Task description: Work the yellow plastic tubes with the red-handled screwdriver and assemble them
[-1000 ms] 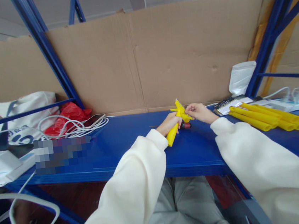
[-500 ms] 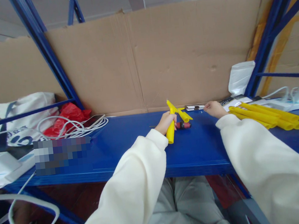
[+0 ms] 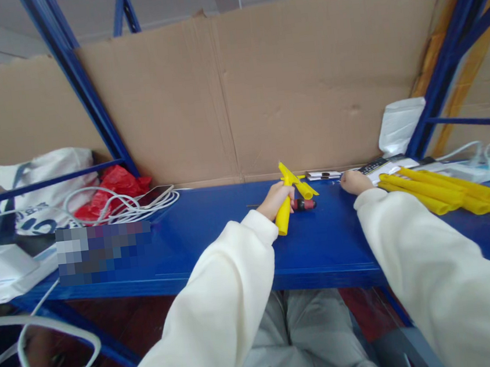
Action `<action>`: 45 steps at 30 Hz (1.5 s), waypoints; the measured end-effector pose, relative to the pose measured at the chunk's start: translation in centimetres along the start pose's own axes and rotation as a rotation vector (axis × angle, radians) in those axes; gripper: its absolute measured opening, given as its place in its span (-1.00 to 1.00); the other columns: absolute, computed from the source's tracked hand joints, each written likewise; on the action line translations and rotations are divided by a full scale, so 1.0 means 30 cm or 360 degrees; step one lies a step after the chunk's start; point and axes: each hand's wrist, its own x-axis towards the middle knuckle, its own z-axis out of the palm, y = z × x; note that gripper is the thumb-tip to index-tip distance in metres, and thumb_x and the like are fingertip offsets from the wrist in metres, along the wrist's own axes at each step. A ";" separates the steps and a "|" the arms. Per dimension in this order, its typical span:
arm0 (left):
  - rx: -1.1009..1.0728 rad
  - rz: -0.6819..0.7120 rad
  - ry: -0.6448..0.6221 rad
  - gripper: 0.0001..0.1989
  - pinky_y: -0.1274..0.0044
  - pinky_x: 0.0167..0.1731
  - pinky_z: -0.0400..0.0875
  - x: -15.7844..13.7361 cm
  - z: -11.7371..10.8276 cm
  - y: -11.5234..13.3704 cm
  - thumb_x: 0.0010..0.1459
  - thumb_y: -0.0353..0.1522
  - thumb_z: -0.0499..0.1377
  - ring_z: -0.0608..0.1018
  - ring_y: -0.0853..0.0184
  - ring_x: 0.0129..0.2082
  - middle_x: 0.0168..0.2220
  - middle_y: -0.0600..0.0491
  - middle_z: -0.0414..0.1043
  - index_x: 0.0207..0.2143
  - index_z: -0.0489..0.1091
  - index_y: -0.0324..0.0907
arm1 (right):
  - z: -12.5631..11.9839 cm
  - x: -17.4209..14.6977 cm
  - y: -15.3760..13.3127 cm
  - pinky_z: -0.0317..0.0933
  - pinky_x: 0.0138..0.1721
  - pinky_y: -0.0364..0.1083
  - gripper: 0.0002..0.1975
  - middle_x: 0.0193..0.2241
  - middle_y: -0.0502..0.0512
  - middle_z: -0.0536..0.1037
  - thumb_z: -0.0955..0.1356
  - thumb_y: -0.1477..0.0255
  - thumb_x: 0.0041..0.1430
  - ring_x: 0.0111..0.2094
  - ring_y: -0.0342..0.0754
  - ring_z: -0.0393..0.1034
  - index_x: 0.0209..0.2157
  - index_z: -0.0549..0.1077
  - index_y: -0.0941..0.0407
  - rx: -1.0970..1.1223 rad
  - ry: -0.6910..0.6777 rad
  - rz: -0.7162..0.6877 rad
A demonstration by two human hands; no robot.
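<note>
My left hand [image 3: 276, 201] is closed around a yellow tube [image 3: 283, 219] that tilts up and away from me. Just beyond that hand, another yellow piece [image 3: 304, 189] meets or overlaps the tube's upper part; whether they are joined I cannot tell. A red and black screwdriver [image 3: 305, 204] lies on the blue shelf, partly hidden by my left hand. Farther right, my right hand [image 3: 356, 182] is low over the shelf with its fingers curled in. What it holds, if anything, is hidden. It is near a small white case [image 3: 322, 175] and left of several yellow tubes [image 3: 445, 190].
The blue shelf [image 3: 216, 239] is backed by tall cardboard [image 3: 304, 84]. White cables [image 3: 143, 212], a red bag [image 3: 118, 188] and a white tote [image 3: 48, 186] lie at the left. A black and white box [image 3: 383, 168] and a white pouch [image 3: 402, 126] are at the back right.
The view has shifted slightly. My right hand has dipped a little toward the shelf with its fingers curled. My left hand keeps its hold on the yellow tube.
</note>
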 end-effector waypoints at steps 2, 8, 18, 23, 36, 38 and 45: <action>-0.0009 -0.0018 -0.0006 -0.79 0.62 -0.74 0.17 -0.005 0.002 0.004 -0.27 -0.60 0.02 0.25 0.45 -0.79 -0.76 0.19 0.17 -0.54 0.19 -0.16 | -0.001 0.005 0.003 0.31 -0.06 0.02 -0.69 -0.14 0.46 0.57 0.23 0.53 0.19 -0.04 0.19 0.49 -0.15 0.55 0.27 0.0049 0.0022 0.0026; -0.0067 -0.0086 -0.0062 -0.79 0.63 -0.73 0.17 -0.007 0.003 0.017 -0.25 -0.58 0.03 0.24 0.46 -0.80 -0.74 0.21 0.17 -0.49 0.19 -0.15 | -0.025 0.020 -0.016 0.31 0.00 0.05 -0.81 -0.21 0.38 0.59 0.27 0.49 0.22 -0.06 0.17 0.48 -0.29 0.52 0.22 0.0699 0.0298 0.0160; -0.0275 -0.0257 -0.0345 -0.85 0.62 -0.79 0.13 0.012 0.003 0.020 -0.20 -0.55 -0.01 0.21 0.46 -0.82 -0.76 0.19 0.15 -0.53 0.18 -0.14 | -0.117 -0.108 -0.199 0.47 -0.29 -0.05 -0.63 -0.39 0.28 0.57 0.08 0.27 0.39 -0.31 0.00 0.55 -0.30 0.37 0.17 0.2623 -0.0905 0.0271; -0.0273 -0.0306 -0.0426 -0.88 0.62 -0.76 0.15 0.004 0.000 0.034 -0.12 -0.54 0.02 0.20 0.48 -0.82 -0.76 0.17 0.16 -0.57 0.19 -0.15 | -0.110 -0.148 -0.262 0.49 -0.27 -0.04 -0.66 -0.27 0.29 0.60 0.04 0.36 0.41 -0.23 -0.02 0.57 -0.17 0.35 0.19 0.3004 -0.1150 0.0224; -0.0197 -0.0230 -0.0366 -0.85 0.61 -0.76 0.15 -0.009 0.006 0.046 -0.02 -0.55 -0.05 0.23 0.44 -0.83 -0.74 0.15 0.24 -0.47 0.22 -0.17 | -0.087 -0.153 -0.277 0.48 -0.45 -0.15 -0.65 -0.26 0.28 0.59 0.03 0.43 0.41 -0.39 -0.08 0.56 0.02 0.28 0.25 0.3149 -0.1164 0.0461; -0.0223 -0.0240 -0.0353 -0.86 0.60 -0.76 0.16 -0.005 0.005 0.045 -0.03 -0.54 -0.05 0.23 0.44 -0.82 -0.73 0.16 0.23 -0.45 0.23 -0.18 | -0.079 -0.141 -0.272 0.47 -0.44 -0.16 -0.65 -0.27 0.31 0.58 0.04 0.41 0.41 -0.38 -0.07 0.56 0.02 0.27 0.28 0.3163 -0.1138 0.0452; -0.0384 -0.0260 -0.0125 -0.86 0.61 -0.75 0.14 0.000 0.000 0.043 0.04 -0.52 -0.05 0.23 0.45 -0.82 -0.72 0.18 0.21 -0.41 0.26 -0.19 | -0.050 -0.043 -0.156 0.47 -0.36 -0.10 -0.61 -0.16 0.37 0.51 0.01 0.39 0.39 -0.31 -0.05 0.53 0.05 0.25 0.25 0.2865 -0.0749 0.0592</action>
